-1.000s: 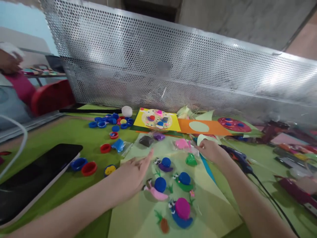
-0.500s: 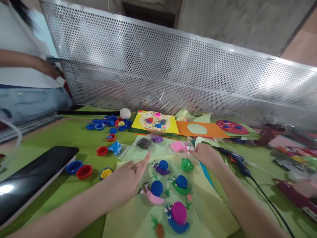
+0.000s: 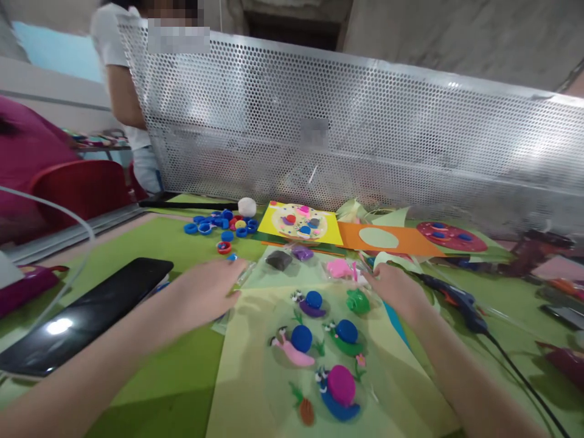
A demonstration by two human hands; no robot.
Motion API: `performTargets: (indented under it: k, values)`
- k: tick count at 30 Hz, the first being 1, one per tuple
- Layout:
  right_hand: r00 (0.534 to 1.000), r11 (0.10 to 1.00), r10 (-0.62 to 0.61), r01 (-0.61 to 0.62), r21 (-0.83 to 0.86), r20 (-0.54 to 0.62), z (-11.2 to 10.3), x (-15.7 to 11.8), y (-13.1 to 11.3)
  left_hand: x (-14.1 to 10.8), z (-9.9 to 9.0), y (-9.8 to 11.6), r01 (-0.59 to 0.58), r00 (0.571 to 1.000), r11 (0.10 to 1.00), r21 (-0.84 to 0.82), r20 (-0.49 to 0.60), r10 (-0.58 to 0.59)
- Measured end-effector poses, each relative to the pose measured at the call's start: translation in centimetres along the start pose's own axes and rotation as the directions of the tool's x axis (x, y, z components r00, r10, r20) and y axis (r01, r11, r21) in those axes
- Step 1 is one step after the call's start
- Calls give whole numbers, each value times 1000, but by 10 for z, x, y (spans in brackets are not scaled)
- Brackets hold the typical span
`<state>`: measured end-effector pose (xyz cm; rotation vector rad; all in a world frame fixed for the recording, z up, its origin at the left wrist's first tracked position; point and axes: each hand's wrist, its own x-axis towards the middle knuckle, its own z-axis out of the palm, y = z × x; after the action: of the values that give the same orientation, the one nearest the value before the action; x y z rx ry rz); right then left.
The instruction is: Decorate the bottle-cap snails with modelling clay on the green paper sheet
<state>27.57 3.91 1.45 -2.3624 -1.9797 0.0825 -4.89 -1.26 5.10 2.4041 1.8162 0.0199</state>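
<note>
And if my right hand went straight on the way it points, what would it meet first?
Most likely the bag of pink clay: the fingertips of your right hand look right at its clear end. Height is hard to judge here, so they might pass just over it.

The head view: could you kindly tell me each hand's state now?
Left hand: by clear plastic, grip cannot be told.
Right hand: fingertips at the pink clay's bag, grip unclear.

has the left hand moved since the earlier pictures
Yes, to the left: its fingers reached close to the purple snail with the blue shell, and now the left hand is clearly farther from it.
</note>
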Motion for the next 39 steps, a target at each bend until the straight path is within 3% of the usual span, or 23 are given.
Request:
performTargets:
  k: [3, 7, 13, 16, 18, 21, 24, 28, 30, 35, 39]
  values:
    - [999, 1000, -5, 6, 22, -40, -3, -3, -2, 0, -3, -21, 51, 996, 997, -54, 71, -47]
    - [994, 997, -35, 41, 58, -101, -5, -7, -5, -2, 0, -25, 14, 995, 992, -127, 105, 0]
    - [963, 971, -135, 175, 161, -235, -16, -25, -19, -2, -11, -6, -69, 997, 967, -247, -42, 60]
    - [912, 882, -281, 368, 294, -299, -23, -48, -35, -3, -14, 12, -90, 995, 929, -359, -64, 72]
    - [873, 803, -424, 486, 345, -243, -25, -66, -47, -7, -10, 24, -79, 997, 833, -547, -33, 73]
    - [783, 710, -600, 616, 342, -164, -23, -92, -62, -13, 0, 40, -129, 989, 717, -685, -40, 139]
    - [705, 640, -691, 698, 321, -156, -16, -108, -69, -18, 7, 50, -192, 974, 627, -755, -71, 213]
    - [633, 561, -731, 770, 305, -254, -6, -112, -71, -21, 12, 56, -220, 964, 583, -782, -83, 253]
    - [625, 549, -732, 777, 309, -271, -4, -111, -70, -21, 15, 56, -234, 962, 610, -757, -90, 258]
    - [659, 573, -711, 746, 340, -247, -6, -110, -69, -21, 21, 54, -320, 945, 723, -613, -153, 289]
    - [684, 583, -695, 716, 384, -222, -5, -112, -69, -21, 20, 52, -368, 929, 738, -566, -187, 319]
